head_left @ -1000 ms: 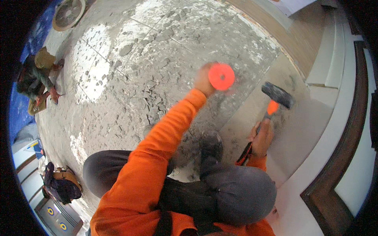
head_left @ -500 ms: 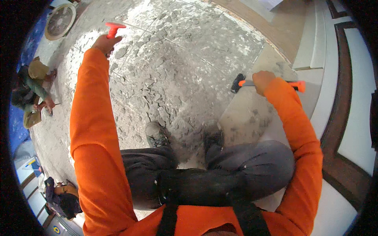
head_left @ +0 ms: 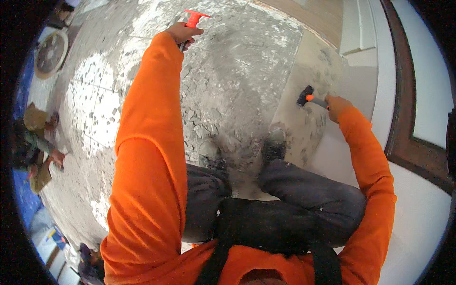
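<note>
My left hand [head_left: 181,33], arm stretched out over the floor, is closed around a chisel [head_left: 194,20] with a bright red grip and a wide red hand guard. A short bit of its metal shaft shows below my fingers; the tip cannot be made out. On the right, my right hand [head_left: 338,107] grips the handle of a club hammer [head_left: 307,96]. Its black head points left, above a strip of beige floor. Broken chips and grey dust cover the tiled floor [head_left: 228,90] between my hands.
A round fan [head_left: 51,54] stands at the far left. Below it, a co-worker [head_left: 38,137] crouches with hands near the floor. Along the right runs a white wall with a brown frame [head_left: 399,118]. My two shoes [head_left: 274,142] rest on the debris.
My view has turned, so the scene shifts. My left hand with the chisel sits further right and higher in view. My right hand with the hammer has moved slightly right.
</note>
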Action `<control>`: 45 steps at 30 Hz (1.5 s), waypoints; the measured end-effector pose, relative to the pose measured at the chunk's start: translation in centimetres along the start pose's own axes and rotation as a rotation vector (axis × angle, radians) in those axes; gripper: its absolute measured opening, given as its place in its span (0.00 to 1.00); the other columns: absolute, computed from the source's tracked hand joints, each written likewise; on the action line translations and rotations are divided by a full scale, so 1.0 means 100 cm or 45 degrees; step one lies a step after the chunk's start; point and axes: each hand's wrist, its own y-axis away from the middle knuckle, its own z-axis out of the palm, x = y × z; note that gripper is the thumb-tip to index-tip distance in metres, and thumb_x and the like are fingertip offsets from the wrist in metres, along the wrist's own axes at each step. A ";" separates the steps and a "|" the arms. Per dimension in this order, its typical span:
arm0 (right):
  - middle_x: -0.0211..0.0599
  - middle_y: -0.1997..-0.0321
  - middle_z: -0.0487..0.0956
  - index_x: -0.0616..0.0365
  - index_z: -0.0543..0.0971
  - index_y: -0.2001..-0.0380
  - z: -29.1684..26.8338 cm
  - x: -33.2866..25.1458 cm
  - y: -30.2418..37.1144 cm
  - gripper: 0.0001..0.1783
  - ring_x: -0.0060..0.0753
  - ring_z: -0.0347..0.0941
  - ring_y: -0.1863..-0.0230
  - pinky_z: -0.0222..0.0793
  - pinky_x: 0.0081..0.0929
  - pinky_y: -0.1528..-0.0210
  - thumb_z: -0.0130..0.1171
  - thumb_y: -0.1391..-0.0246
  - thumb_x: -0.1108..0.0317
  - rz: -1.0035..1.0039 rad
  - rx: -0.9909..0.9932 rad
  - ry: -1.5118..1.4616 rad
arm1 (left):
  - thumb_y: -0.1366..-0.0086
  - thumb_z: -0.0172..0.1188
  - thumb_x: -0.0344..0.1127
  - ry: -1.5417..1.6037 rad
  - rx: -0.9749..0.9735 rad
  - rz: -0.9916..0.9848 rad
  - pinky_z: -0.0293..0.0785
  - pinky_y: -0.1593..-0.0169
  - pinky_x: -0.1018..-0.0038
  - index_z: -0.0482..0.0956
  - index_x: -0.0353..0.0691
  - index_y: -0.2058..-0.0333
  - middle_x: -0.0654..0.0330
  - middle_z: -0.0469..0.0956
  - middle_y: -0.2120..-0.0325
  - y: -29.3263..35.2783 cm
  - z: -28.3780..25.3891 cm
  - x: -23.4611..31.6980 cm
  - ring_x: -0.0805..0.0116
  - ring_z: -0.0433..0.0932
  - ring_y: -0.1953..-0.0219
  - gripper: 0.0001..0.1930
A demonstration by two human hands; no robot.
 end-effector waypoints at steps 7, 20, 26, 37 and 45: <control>0.43 0.54 0.83 0.50 0.79 0.52 0.019 0.032 0.038 0.21 0.50 0.79 0.50 0.76 0.43 0.49 0.66 0.53 0.70 0.130 -0.211 -0.048 | 0.40 0.71 0.45 0.136 -0.095 -0.053 0.63 0.80 0.71 0.71 0.42 0.63 0.63 0.71 0.80 -0.056 0.038 -0.009 0.73 0.67 0.83 0.19; 0.41 0.63 0.85 0.51 0.85 0.67 -0.085 0.011 -0.008 0.18 0.46 0.82 0.59 0.79 0.41 0.57 0.76 0.68 0.66 0.090 0.013 0.222 | 0.42 0.71 0.47 0.108 0.103 -0.184 0.64 0.79 0.71 0.74 0.42 0.65 0.63 0.72 0.80 -0.040 -0.051 -0.097 0.72 0.68 0.83 0.18; 0.44 0.60 0.85 0.55 0.85 0.63 -0.071 -0.039 -0.054 0.10 0.49 0.82 0.56 0.78 0.44 0.58 0.66 0.49 0.65 -0.223 0.082 0.317 | 0.41 0.70 0.47 0.039 0.301 -0.356 0.66 0.78 0.70 0.74 0.41 0.64 0.62 0.73 0.79 -0.018 -0.098 -0.146 0.72 0.68 0.82 0.18; 0.39 0.50 0.84 0.53 0.85 0.53 -0.066 -0.060 -0.060 0.19 0.45 0.81 0.48 0.77 0.45 0.48 0.58 0.40 0.53 -0.271 -0.110 0.326 | 0.40 0.70 0.45 0.183 0.205 -0.333 0.68 0.78 0.70 0.72 0.39 0.61 0.62 0.74 0.78 -0.012 -0.082 -0.114 0.72 0.70 0.82 0.19; 0.40 0.55 0.84 0.51 0.83 0.54 -0.041 -0.057 -0.050 0.17 0.46 0.82 0.52 0.77 0.42 0.53 0.64 0.48 0.64 -0.345 -0.028 0.349 | 0.40 0.70 0.47 0.047 0.172 -0.325 0.69 0.77 0.69 0.73 0.38 0.61 0.59 0.76 0.76 -0.016 -0.077 -0.103 0.71 0.74 0.81 0.21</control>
